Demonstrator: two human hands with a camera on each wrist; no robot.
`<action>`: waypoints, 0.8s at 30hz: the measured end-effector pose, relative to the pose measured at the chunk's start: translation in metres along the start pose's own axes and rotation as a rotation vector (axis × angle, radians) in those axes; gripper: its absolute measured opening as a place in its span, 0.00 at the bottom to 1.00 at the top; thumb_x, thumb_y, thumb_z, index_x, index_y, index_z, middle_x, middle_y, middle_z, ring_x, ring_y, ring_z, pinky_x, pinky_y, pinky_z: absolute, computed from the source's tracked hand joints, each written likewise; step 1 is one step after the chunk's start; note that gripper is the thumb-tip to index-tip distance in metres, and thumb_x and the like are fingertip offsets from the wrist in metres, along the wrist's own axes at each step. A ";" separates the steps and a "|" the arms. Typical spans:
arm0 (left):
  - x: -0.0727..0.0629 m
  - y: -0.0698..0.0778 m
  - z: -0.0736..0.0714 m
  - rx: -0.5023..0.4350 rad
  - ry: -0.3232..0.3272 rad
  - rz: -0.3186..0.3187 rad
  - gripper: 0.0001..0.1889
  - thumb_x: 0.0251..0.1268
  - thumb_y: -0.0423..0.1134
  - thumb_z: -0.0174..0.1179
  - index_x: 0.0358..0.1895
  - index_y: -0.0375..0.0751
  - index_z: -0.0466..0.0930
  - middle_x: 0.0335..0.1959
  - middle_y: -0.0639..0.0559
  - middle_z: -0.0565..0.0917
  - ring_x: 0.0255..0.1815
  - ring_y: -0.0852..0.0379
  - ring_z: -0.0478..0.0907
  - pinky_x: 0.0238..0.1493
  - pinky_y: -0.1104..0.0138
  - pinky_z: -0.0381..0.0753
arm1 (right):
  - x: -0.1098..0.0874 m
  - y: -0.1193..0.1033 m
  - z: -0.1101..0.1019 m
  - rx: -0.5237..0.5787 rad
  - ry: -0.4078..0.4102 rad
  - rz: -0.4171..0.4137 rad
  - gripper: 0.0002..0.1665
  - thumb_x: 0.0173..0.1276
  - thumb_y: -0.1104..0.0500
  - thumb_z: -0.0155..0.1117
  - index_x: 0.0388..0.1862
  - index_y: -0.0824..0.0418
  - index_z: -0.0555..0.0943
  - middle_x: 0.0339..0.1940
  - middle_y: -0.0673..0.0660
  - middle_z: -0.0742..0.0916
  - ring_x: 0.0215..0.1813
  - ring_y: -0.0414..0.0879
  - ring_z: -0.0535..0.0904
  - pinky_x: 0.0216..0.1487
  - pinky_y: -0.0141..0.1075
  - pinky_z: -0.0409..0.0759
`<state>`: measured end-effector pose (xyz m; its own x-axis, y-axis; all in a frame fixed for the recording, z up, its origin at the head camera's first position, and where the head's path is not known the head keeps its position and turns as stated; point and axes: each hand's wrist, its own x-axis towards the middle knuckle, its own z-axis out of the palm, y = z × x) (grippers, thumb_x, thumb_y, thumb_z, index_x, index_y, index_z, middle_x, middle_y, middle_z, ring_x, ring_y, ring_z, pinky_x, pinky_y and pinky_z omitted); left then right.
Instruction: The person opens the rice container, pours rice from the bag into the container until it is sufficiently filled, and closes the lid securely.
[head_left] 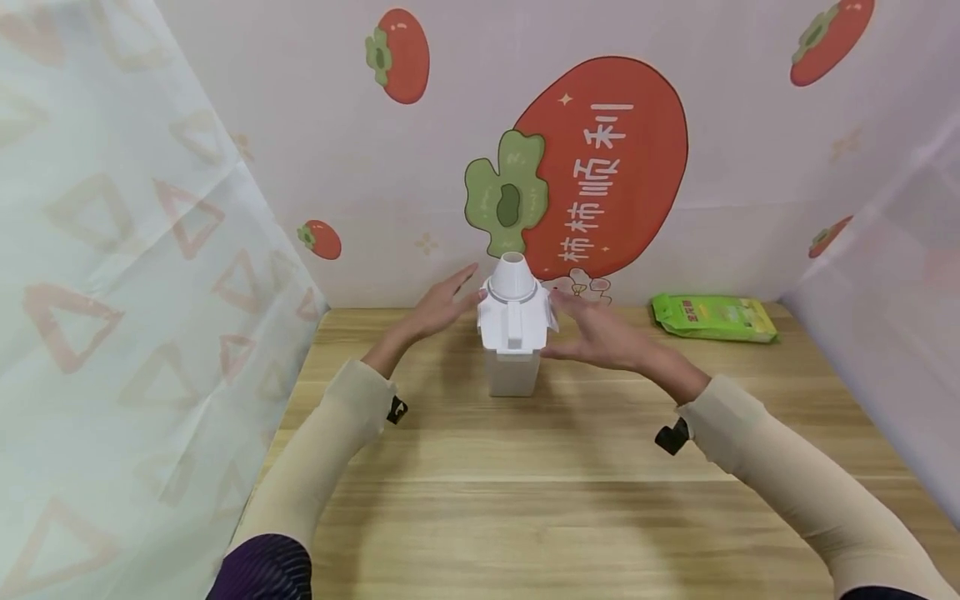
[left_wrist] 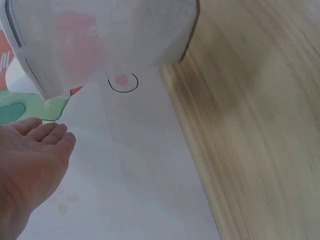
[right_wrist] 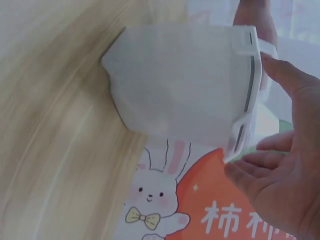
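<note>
A tall translucent plastic container (head_left: 513,375) stands upright near the back of the table. On it sits a white lid (head_left: 495,325) with side flaps, a front bar and a cone-shaped spout (head_left: 512,279) on top. My left hand (head_left: 438,307) is at the lid's left side, its fingers extended. In the left wrist view that palm (left_wrist: 35,165) shows nothing in it. On the other side, my right hand (head_left: 606,335) spreads beside the lid, fingertips right at its right flap (head_left: 553,319). The right wrist view shows the fingers loosely bent near the lid's edge.
A green packet (head_left: 712,317) lies at the back right of the wooden table (head_left: 510,517). Behind the table rises a white backdrop (head_left: 300,100) printed with persimmons, and white sheets (head_left: 112,417) close off both sides.
</note>
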<state>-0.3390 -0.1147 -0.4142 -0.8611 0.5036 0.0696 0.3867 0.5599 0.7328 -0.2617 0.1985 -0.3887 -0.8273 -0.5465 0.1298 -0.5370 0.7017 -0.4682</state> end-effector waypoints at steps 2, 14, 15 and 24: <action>0.005 0.001 -0.001 -0.003 -0.002 -0.002 0.46 0.78 0.68 0.47 0.88 0.47 0.47 0.87 0.45 0.54 0.86 0.41 0.54 0.84 0.45 0.55 | -0.002 -0.005 0.003 0.014 0.032 0.010 0.65 0.59 0.42 0.84 0.84 0.68 0.60 0.82 0.68 0.69 0.81 0.65 0.67 0.76 0.61 0.70; 0.020 0.001 0.000 -0.029 -0.055 -0.049 0.50 0.71 0.67 0.60 0.88 0.52 0.50 0.87 0.47 0.55 0.86 0.43 0.53 0.83 0.43 0.57 | 0.000 -0.026 0.038 -0.037 0.184 -0.079 0.69 0.56 0.41 0.86 0.83 0.73 0.59 0.83 0.71 0.67 0.81 0.66 0.66 0.75 0.60 0.72; 0.021 0.000 0.000 -0.029 -0.057 -0.048 0.50 0.70 0.67 0.61 0.88 0.52 0.50 0.87 0.46 0.55 0.86 0.42 0.53 0.83 0.43 0.57 | 0.001 -0.029 0.040 -0.049 0.200 -0.078 0.69 0.56 0.40 0.86 0.83 0.73 0.60 0.82 0.71 0.67 0.81 0.66 0.66 0.75 0.59 0.72; 0.031 -0.005 0.002 -0.015 -0.094 -0.043 0.49 0.71 0.65 0.63 0.88 0.52 0.50 0.87 0.45 0.57 0.86 0.42 0.54 0.82 0.43 0.58 | 0.009 -0.041 0.059 -0.137 0.261 0.006 0.66 0.58 0.38 0.84 0.79 0.76 0.64 0.78 0.74 0.70 0.79 0.68 0.66 0.75 0.59 0.73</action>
<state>-0.3670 -0.1005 -0.4177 -0.8417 0.5394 -0.0255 0.3444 0.5727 0.7439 -0.2373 0.1383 -0.4197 -0.8354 -0.4189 0.3559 -0.5347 0.7694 -0.3493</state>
